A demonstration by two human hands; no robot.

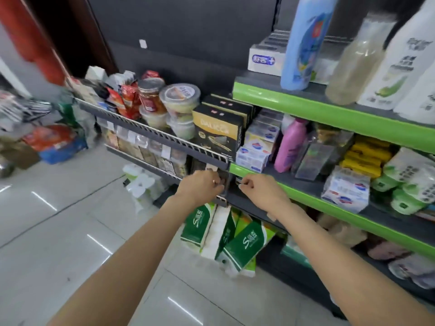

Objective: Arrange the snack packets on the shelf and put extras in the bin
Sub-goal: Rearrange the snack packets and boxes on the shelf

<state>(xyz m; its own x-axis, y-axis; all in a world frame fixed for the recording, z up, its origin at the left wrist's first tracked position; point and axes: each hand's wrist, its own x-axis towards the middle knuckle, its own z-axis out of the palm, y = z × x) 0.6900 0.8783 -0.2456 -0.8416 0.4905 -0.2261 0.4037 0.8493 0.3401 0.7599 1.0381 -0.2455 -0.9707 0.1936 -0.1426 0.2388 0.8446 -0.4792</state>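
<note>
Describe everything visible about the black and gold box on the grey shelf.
The black and gold box is a printed carton, black with a gold band bearing blurred lettering and a gold picture below. It stands upright at the right end of the grey wire-fronted shelf, foremost of a row of like boxes, beside stacked clear tubs. Neither hand touches it.

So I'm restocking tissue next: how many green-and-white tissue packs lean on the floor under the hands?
3 that I can tell: the left pack, the middle pack and the right pack, leaning together against the bottom shelf. More may hide behind them.
</note>
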